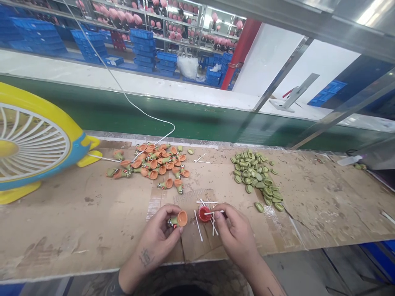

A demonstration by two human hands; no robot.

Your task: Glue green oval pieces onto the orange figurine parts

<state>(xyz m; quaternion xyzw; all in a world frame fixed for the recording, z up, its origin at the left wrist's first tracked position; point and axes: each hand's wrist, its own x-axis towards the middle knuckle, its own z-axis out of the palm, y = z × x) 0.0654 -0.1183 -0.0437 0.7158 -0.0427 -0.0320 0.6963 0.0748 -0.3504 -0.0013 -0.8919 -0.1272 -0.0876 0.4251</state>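
One cardboard-covered bench [92,222] fronts a green conveyor belt [185,119]. Blue crates [145,45] are stacked in the hall behind, and a yellow fan [33,144] stands at far left. Heaps of orange pieces [154,162] and green pieces [256,176] lie mid-bench. The orange cup [178,220], funnel-shaped with a green stem, is pinched between the fingertips of the left hand [159,238] near the bench's front edge. The right hand [236,234], just beside it, grips a cotton swab [212,213] whose tip meets a red cap [203,214].
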